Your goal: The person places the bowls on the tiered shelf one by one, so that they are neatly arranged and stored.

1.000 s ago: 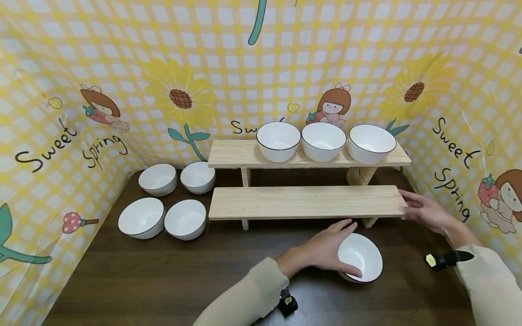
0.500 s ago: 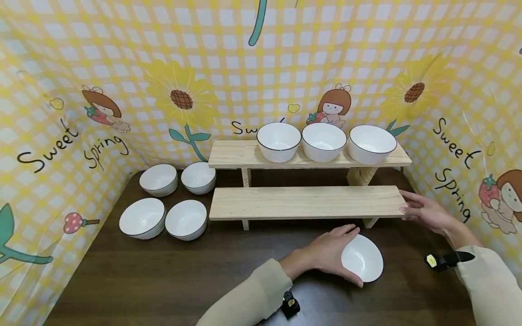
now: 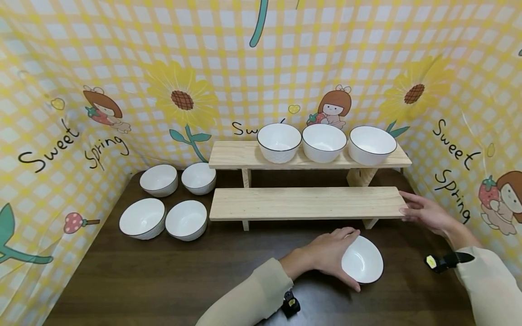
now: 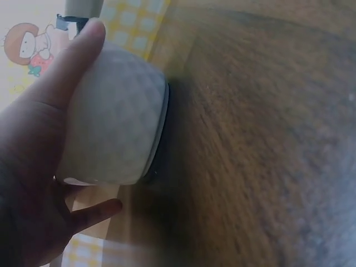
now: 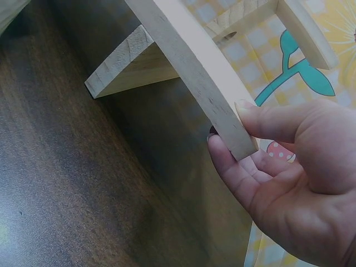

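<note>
In the head view a white bowl [image 3: 364,260] with a dark rim is on the dark table, in front of the wooden stand. My left hand [image 3: 328,256] holds it from the left, thumb along the near side and fingers round the far side. The left wrist view shows the bowl's patterned outer wall [image 4: 119,111], the thumb across it and one finger spread clear of it. My right hand [image 3: 430,215] grips the right end of the lower shelf [image 3: 303,203]. In the right wrist view, its thumb lies on the board [image 5: 206,83] and its fingers beneath.
Three similar bowls [image 3: 324,144] stand in a row on the upper shelf [image 3: 232,154]. Several more bowls [image 3: 186,221] sit on the table [image 3: 155,280], left of the stand. Behind and at both sides hangs a yellow checked cloth [image 3: 265,86].
My left hand has moved slightly right and toward me, its thumb going from across the bowl's opening to outside the near rim. The right hand keeps its place on the shelf end.
</note>
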Available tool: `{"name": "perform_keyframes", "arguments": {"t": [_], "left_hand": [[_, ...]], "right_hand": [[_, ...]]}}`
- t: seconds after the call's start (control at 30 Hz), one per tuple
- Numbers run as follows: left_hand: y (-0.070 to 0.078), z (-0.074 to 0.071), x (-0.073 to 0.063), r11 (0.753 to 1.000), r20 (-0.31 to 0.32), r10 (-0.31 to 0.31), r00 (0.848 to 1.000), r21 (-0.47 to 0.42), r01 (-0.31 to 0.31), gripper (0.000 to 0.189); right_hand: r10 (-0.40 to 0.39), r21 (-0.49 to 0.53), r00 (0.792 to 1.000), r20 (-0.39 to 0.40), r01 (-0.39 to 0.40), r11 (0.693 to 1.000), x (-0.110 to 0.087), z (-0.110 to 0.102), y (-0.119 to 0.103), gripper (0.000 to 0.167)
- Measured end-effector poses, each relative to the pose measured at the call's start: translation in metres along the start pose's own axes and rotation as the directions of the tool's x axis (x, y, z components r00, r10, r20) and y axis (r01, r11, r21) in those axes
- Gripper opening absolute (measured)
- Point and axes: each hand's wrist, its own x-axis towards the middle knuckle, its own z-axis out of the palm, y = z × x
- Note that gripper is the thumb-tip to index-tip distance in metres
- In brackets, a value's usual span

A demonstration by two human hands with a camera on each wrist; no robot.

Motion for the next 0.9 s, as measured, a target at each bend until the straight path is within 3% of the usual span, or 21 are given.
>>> {"name": "perform_keyframes", "arguments": {"t": [0.4,0.9], "left_hand": [[0.0054,0.0007,0.0002,0.993,-0.005,0.007,1.0,0.117,-0.007,0.139],[0.0075,-0.0025,0.0001,0.999,0.021,-0.008,1.0,0.048,0.007,0.128]], "right_hand": [[0.001,0.013,1.0,0.001,-0.001,1.0,-0.0001,-0.0001,0.0003,0.076],[0.007,0.002,1.0,0.004,-0.007,1.0,-0.0005,0.0,-0.0007,0.076]]}}
